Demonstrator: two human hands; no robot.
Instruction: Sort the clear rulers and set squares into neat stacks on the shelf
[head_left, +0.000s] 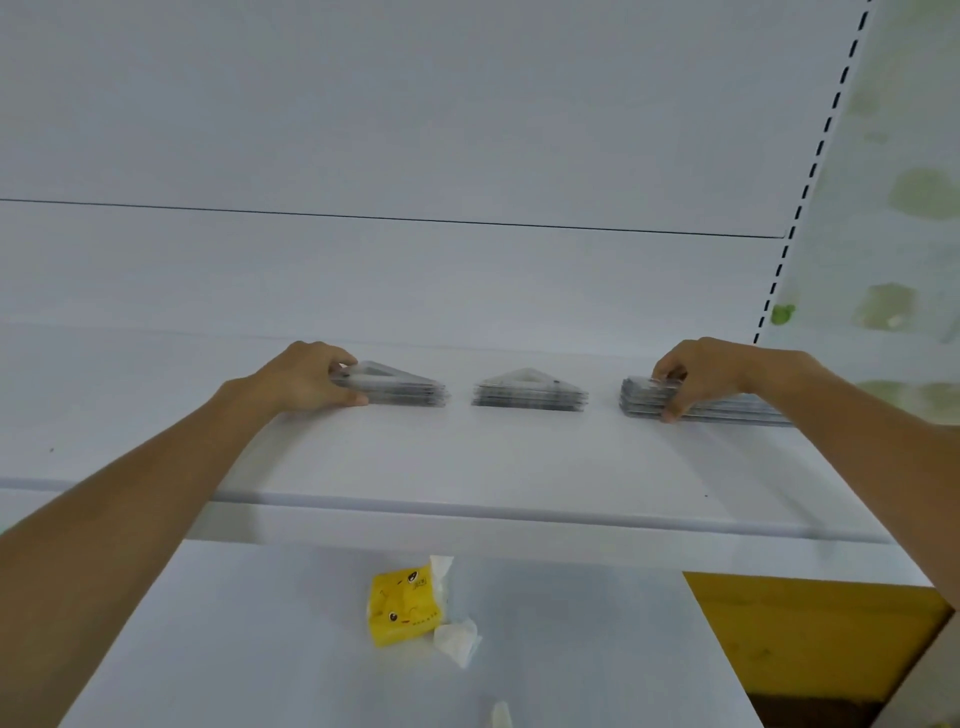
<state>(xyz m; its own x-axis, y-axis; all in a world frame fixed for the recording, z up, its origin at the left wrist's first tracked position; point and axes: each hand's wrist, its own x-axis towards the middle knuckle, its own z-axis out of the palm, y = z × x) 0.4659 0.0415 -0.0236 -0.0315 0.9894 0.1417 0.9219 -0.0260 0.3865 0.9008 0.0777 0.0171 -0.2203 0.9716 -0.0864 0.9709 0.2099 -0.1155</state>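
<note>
While both arms are reaching up over the front edge of the white shelf (467, 457), three stacks of clear plastic are sitting in a row near its back edge, well apart from one another. The left hand (311, 376) is gripping the left stack (400, 389) of set squares at its left end, with the fingers curling over the top and the thumb (353, 399) pressing against the front face, so the hand is clamped on the pile. The middle stack (530, 392), also triangular, is standing untouched between the two hands. The right hand (701, 376) is holding the right stack (727, 408) (long and flat, so apparently the rulers) near its left end, fingertips lying on top and the thumb bearing on the front edge; this pile is running off toward the right edge of the shelf, partly hidden behind the forearm. All three piles are looking fairly even, though blur is hiding their markings. Below the shelf, on a lower white surface (260, 649), a yellow tissue pack (405, 605) is lying with crumpled white tissue (457, 642) just beside it.
</note>
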